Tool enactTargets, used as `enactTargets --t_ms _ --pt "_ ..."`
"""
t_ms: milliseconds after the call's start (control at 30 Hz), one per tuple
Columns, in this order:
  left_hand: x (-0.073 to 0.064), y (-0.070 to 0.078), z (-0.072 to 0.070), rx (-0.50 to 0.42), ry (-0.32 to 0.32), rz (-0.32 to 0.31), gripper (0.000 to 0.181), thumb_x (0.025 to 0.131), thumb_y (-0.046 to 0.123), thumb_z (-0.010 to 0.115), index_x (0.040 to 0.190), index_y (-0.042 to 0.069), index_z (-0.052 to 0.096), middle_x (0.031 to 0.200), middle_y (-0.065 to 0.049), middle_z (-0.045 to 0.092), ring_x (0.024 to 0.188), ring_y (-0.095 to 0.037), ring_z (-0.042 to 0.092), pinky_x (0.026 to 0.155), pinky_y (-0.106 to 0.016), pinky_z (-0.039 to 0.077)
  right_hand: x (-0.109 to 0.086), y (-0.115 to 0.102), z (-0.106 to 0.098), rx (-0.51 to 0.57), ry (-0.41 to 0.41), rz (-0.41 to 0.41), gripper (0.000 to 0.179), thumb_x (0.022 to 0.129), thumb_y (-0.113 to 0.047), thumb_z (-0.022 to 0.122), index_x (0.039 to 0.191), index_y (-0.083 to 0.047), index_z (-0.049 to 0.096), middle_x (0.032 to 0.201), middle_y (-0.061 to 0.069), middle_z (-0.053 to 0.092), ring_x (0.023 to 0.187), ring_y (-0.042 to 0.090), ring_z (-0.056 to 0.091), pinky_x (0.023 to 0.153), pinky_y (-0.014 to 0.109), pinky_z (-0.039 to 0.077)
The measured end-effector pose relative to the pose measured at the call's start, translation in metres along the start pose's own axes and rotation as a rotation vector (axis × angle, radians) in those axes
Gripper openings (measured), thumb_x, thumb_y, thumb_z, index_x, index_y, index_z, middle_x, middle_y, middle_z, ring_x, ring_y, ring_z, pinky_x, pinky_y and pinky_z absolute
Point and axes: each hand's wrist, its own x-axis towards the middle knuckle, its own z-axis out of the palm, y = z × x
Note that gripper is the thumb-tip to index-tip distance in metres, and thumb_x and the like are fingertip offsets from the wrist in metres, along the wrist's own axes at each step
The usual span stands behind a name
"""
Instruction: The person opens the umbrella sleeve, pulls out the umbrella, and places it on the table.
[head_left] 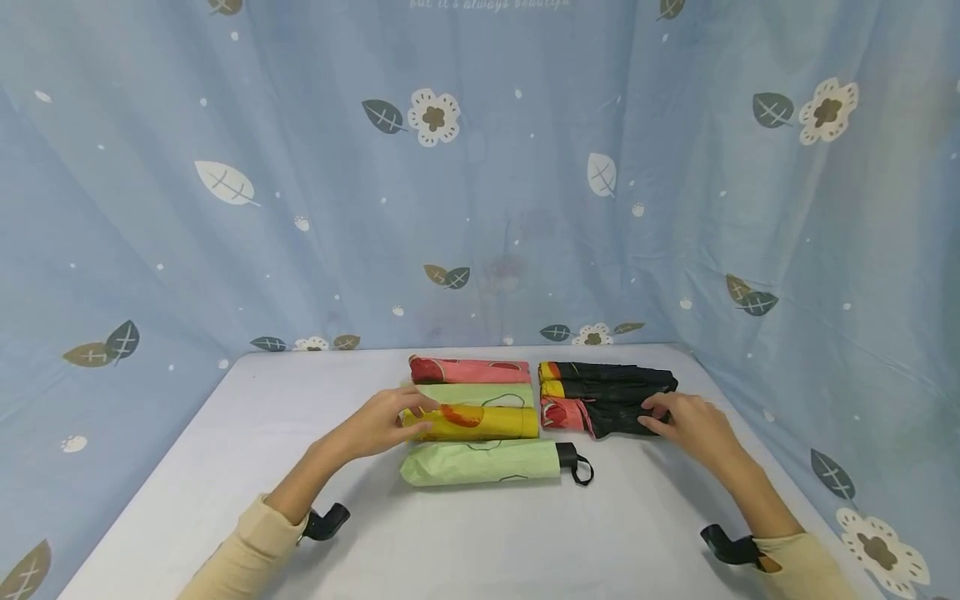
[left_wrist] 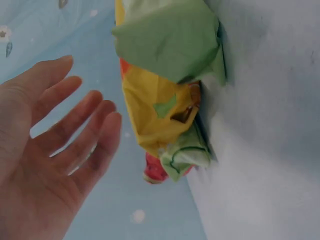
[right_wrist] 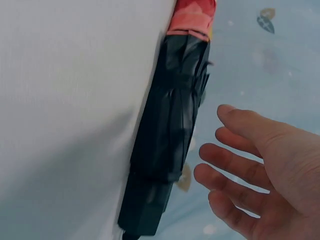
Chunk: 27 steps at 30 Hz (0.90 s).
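My left hand [head_left: 386, 421] hovers at the left end of a yellow umbrella sleeve [head_left: 480, 423]. In the left wrist view its fingers [left_wrist: 92, 125] are relaxed and apart from the fabric. Behind lie a light green sleeve [head_left: 457, 394] and a pink sleeve [head_left: 472, 371]. Nearer the front, a folding umbrella in a light green sleeve [head_left: 487, 463] shows its black handle and wrist loop. My right hand [head_left: 693, 421] is over the right end of a folded black umbrella with a pink end [head_left: 615, 415]; in the right wrist view its fingers [right_wrist: 230, 160] hold nothing.
Two more folded black umbrellas with yellow ends [head_left: 600, 375] lie behind the pink-ended one. Everything rests on a white-covered table [head_left: 480, 542]. A blue patterned curtain [head_left: 495, 208] stands behind and along both sides.
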Motion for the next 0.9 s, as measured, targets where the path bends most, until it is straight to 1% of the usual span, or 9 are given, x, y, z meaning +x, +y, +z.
enactTargets --t_ms 133,233,333,467,567,667,767,900 --pt "-0.003 0.005 0.002 0.066 -0.079 -0.018 0.033 0.094 0.033 0.066 0.12 0.011 0.069 0.108 -0.005 0.069 0.087 -0.018 0.065 0.071 -0.025 0.052 0.001 -0.011 0.003 0.019 -0.016 -0.029 0.023 0.084 -0.031 0.077 0.099 -0.014 0.074 0.075 -0.008 0.068 0.059 0.002 0.053 0.05 0.023 0.041" --pt "-0.005 0.006 0.005 0.105 -0.111 -0.029 0.036 0.094 0.036 0.066 0.121 0.013 0.069 0.111 -0.004 0.068 0.087 -0.017 0.064 0.073 -0.026 0.052 0.002 -0.02 0.004 0.041 -0.025 -0.051 0.02 0.084 -0.029 0.077 0.098 -0.015 0.074 0.075 -0.009 0.068 0.059 0.0 0.052 0.05 0.022 0.04" --pt "-0.008 0.006 0.009 0.112 -0.133 -0.039 0.036 0.094 0.036 0.066 0.122 0.014 0.068 0.114 -0.003 0.068 0.09 -0.019 0.065 0.074 -0.027 0.052 0.003 -0.029 0.007 0.064 -0.035 -0.075 0.018 0.084 -0.028 0.077 0.097 -0.016 0.074 0.075 -0.01 0.068 0.057 -0.002 0.049 0.049 0.02 0.038" --pt "-0.01 0.007 0.013 0.096 -0.171 -0.041 0.039 0.093 0.039 0.066 0.124 0.014 0.067 0.113 -0.004 0.067 0.092 -0.02 0.066 0.075 -0.029 0.053 0.005 -0.038 0.012 0.096 -0.055 -0.098 0.02 0.084 -0.03 0.077 0.098 -0.017 0.075 0.077 -0.01 0.068 0.058 -0.003 0.048 0.05 0.018 0.039" --pt "-0.01 0.008 0.016 0.112 -0.193 -0.037 0.043 0.091 0.04 0.068 0.125 0.013 0.067 0.117 -0.004 0.068 0.099 -0.021 0.066 0.08 -0.034 0.054 0.006 -0.044 0.015 0.133 -0.071 -0.13 0.021 0.084 -0.03 0.077 0.1 -0.017 0.075 0.082 -0.007 0.071 0.06 -0.003 0.052 0.053 0.018 0.043" --pt "-0.009 0.009 0.018 0.139 -0.207 -0.037 0.046 0.088 0.04 0.071 0.125 0.014 0.067 0.121 -0.002 0.068 0.106 -0.019 0.065 0.085 -0.038 0.055 0.006 -0.049 0.018 0.183 -0.093 -0.171 0.022 0.085 -0.028 0.076 0.103 -0.014 0.075 0.091 -0.002 0.074 0.066 -0.001 0.059 0.057 0.02 0.049" --pt "-0.009 0.012 0.021 0.146 -0.225 -0.043 0.046 0.086 0.04 0.074 0.125 0.015 0.068 0.122 0.001 0.068 0.107 -0.017 0.064 0.087 -0.037 0.054 0.007 -0.053 0.02 0.22 -0.126 -0.203 0.026 0.087 -0.028 0.074 0.106 -0.012 0.075 0.101 0.003 0.075 0.073 0.001 0.064 0.062 0.024 0.053" --pt "-0.009 0.014 0.024 0.157 -0.245 -0.056 0.049 0.083 0.041 0.077 0.124 0.016 0.067 0.121 0.001 0.069 0.107 -0.016 0.064 0.087 -0.038 0.053 0.007 -0.058 0.024 0.256 -0.171 -0.216 0.031 0.088 -0.032 0.072 0.113 -0.012 0.073 0.108 0.003 0.074 0.079 0.005 0.066 0.066 0.027 0.055"
